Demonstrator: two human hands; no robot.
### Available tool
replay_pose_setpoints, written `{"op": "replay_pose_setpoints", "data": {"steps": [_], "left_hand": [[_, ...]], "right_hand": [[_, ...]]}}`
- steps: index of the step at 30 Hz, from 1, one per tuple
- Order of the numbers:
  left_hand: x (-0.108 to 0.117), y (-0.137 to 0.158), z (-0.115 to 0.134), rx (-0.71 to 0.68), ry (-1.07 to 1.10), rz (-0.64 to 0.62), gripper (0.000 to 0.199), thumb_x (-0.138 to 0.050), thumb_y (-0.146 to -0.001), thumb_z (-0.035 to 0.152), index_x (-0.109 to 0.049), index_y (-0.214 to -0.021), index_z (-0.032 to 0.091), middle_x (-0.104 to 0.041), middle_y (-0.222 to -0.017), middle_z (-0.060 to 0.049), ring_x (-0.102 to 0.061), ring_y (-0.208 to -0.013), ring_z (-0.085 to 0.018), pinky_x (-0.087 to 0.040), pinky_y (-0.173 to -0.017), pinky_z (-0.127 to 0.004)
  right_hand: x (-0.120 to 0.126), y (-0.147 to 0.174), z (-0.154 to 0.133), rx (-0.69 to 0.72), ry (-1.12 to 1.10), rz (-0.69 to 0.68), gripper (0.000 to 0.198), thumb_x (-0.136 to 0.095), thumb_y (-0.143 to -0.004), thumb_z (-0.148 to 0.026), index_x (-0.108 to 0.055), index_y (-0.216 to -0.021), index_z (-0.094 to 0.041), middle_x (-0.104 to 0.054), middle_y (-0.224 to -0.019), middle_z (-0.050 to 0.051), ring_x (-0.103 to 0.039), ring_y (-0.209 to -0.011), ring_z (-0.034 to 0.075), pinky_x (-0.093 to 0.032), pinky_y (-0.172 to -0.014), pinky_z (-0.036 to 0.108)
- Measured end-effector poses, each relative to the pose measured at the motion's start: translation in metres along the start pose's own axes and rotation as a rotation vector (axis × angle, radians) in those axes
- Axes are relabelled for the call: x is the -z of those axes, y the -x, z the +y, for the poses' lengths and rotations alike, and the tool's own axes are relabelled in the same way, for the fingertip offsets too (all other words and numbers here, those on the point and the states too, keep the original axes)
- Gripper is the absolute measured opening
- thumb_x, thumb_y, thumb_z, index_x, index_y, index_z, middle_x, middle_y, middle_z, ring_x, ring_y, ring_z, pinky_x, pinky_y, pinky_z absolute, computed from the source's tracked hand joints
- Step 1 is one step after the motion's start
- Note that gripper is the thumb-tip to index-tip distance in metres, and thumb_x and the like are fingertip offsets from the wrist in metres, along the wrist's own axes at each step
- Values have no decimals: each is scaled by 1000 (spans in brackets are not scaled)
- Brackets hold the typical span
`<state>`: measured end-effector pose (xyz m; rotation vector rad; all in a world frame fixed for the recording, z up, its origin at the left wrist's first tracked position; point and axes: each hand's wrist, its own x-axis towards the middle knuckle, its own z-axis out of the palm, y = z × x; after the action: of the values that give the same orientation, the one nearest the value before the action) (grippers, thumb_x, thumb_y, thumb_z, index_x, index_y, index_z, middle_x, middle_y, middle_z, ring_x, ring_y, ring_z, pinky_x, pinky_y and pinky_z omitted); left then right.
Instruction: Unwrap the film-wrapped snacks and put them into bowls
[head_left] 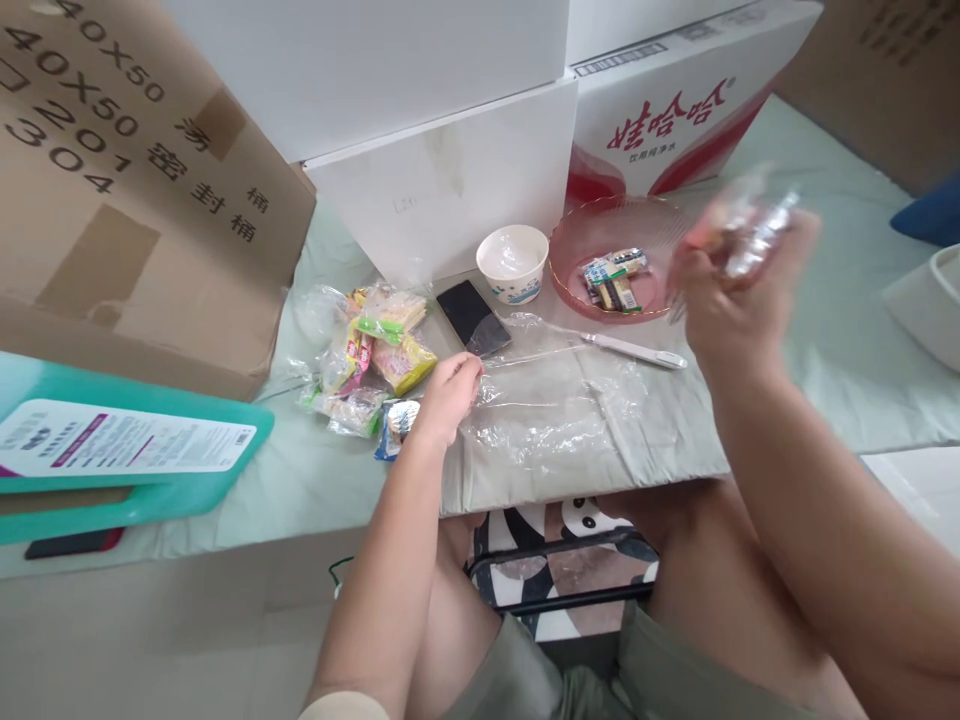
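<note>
My left hand (pixel 448 398) is closed, its fingertips pinching the edge of a clear plastic bag (pixel 544 425) that lies flat on the cloth. Beside that hand is a small blue snack packet (pixel 391 432), partly hidden by it. Raised at the right, my right hand (pixel 742 285) is closed around shiny wrapped snack packets (pixel 750 235); motion blur hides their exact kind. Just left of it stands a pink clear bowl (pixel 570 285) holding several small wrapped snacks (pixel 615 278). A white-handled knife or cutter (pixel 637 351) lies across the bag's far edge.
A heap of wrapped snacks (pixel 375 345) lies at the left. Behind the bag are a black phone (pixel 472 318) and a white paper bowl (pixel 513 265). White boxes (pixel 465 180), a brown carton (pixel 150 220) and a turquoise jug (pixel 180 400) surround the work area.
</note>
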<state>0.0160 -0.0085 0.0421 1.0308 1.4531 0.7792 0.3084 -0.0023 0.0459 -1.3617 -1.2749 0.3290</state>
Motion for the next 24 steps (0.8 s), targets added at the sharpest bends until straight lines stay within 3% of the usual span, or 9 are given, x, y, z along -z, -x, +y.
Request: {"op": "replay_pose_setpoints", "data": {"steps": [3,5,6,8,10,13,16,20,24], "left_hand": [[-1,0,-1,-11,0,-28,15,-54,-79,28,-47,-67,21,-32,-46,9,-22,-39,-6,-10,-38,-18],[-1,0,-1,-9,-23,-26,14,-53,-79,29,-48,-68,21,-35,-44,9,-24,-38,-7,-11,-38,-19],[0,-1,-1,-5,-45,-18,14,-52,-79,30,-49,-69,21,-38,-43,8,-26,-38,-7,-12,-39,-19],[0,-1,-1,10,-102,-2,14,-52,-80,32,-52,-71,21,-47,-43,6,-32,-38,-9,-15,-40,-20],[1,-2,-2,24,-151,-1,15,-52,-79,34,-55,-73,21,-54,-45,4,-37,-39,-10,-18,-41,-21],[1,-1,-4,16,-196,-3,15,-53,-79,33,-57,-73,21,-59,-49,3,-44,-43,-11,-22,-44,-22],[1,2,-6,-7,-265,-14,16,-52,-80,32,-56,-71,20,-60,-48,2,-52,-48,-13,-28,-48,-22],[6,9,-9,-44,-394,-40,17,-50,-82,30,-57,-69,20,-60,-46,1,-53,-48,-14,-29,-49,-23],[13,12,-13,-51,-514,-56,19,-50,-83,29,-60,-70,20,-64,-49,-1,-46,-45,-14,-25,-45,-24]], "right_hand": [[-5,-28,-14,-31,333,-18,68,-78,-76,-36,-43,-133,-27,-62,-132,13,-62,-119,34,-48,-100,60],[-3,-29,-24,-34,511,-84,76,-84,-68,-32,-47,-134,-21,-59,-141,18,-53,-133,41,-39,-109,67],[-1,-22,-28,0,547,-85,70,-82,-71,-31,-50,-132,-19,-58,-142,19,-51,-135,41,-38,-110,66],[6,4,-37,151,491,-71,39,-69,-82,-27,-59,-119,-22,-65,-132,17,-58,-129,34,-45,-108,57],[11,38,-44,275,359,-109,16,-60,-87,-24,-63,-103,-24,-74,-110,10,-69,-107,27,-55,-95,47],[5,81,-47,259,263,-428,14,-53,-92,-22,-66,-95,-27,-77,-92,3,-73,-86,20,-60,-80,37],[-14,101,-38,197,344,-632,25,-49,-93,-20,-70,-105,-26,-77,-107,6,-74,-98,24,-59,-86,40],[-28,100,-18,97,546,-608,34,-52,-89,-22,-68,-119,-21,-73,-120,12,-69,-111,31,-57,-93,47],[-22,91,-7,60,644,-480,47,-57,-87,-30,-61,-133,-23,-66,-132,14,-63,-121,34,-53,-100,51]]}}
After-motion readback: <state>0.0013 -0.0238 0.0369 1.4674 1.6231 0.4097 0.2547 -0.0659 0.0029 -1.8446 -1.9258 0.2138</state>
